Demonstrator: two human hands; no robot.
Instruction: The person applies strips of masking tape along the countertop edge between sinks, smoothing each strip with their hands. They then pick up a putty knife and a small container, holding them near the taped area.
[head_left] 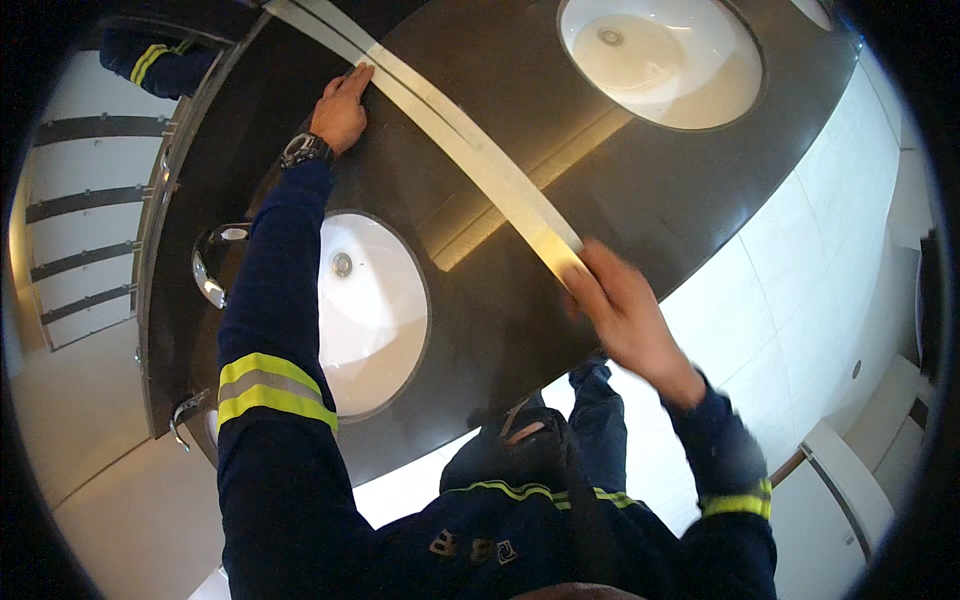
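A wide dark counter (640,190) curved across most of the view, its surface glossy and its front edge running above a white panelled wall (830,250). Two white oval basins were sunk into it: a near basin (375,320) just beside the person's left forearm, with a round drain in it, and a far basin (665,60) toward the upper right. A chrome tap (212,262) stood at the near basin's left side. Across the counter, between the two basins, lay a long pale flat strip (470,150), running from the upper left down to the counter's front edge. The person's arms, in dark blue sleeves with yellow and grey reflective bands, came up from the lower edge. The left hand (340,108) rested flat on the counter with fingers held together, fingertips touching the strip's far part. The right hand (625,310), blurred, was at the strip's near end at the counter's edge; it seemed to pinch that end, though the blur hid the exact grip. A black wristwatch (305,150) sat on the left wrist
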